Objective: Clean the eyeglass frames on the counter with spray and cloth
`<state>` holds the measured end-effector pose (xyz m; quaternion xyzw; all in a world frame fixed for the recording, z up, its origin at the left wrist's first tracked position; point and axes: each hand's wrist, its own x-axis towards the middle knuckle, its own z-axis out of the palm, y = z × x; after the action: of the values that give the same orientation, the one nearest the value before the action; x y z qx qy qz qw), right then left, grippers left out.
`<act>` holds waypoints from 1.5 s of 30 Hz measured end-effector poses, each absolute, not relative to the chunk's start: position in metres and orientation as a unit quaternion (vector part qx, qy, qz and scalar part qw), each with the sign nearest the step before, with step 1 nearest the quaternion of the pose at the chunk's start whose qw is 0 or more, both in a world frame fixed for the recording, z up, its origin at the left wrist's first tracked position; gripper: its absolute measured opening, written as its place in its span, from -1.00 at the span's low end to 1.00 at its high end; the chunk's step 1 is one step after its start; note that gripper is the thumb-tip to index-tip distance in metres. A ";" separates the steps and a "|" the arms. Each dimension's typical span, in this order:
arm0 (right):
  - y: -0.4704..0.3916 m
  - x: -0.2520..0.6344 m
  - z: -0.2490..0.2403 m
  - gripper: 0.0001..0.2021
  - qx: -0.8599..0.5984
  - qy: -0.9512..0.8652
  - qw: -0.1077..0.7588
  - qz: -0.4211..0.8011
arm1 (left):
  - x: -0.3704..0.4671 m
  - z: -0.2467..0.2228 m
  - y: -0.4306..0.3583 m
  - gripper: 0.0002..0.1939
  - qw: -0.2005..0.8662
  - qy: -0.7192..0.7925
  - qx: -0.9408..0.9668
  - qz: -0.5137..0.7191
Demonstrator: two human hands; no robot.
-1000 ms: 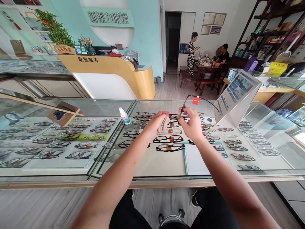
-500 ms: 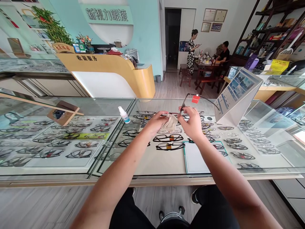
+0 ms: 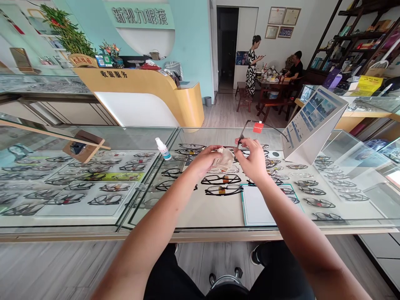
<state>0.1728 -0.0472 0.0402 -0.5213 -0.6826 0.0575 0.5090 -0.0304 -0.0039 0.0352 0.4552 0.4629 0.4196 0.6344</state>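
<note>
The eyeglasses [image 3: 245, 128] with a red tag [image 3: 258, 127] are sitting between the fingers of the right hand [image 3: 252, 160], above the glass counter [image 3: 193, 216]. The left hand [image 3: 204, 161] is pinching a pale cloth [image 3: 224, 160], and this cloth is filling the space between both hands; whether it is touching the lenses, I cannot tell. To the left, a spray bottle [image 3: 163, 149] is standing apart from the hands; to the right, a display stand [image 3: 314, 127] is rising near the eyeglasses. Farther back, one person [image 3: 251, 68] is standing beside a table [image 3: 271, 84].
</note>
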 end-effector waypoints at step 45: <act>-0.045 0.179 0.034 -0.82 -0.509 -0.676 0.531 0.052 | -0.135 0.054 0.049 -0.39 0.202 0.818 0.447 0.299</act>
<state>0.1792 -0.0448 0.0339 -0.5086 -0.6760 0.0521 0.5307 -0.1354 0.0495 0.0537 0.4473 0.8184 0.2989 0.2020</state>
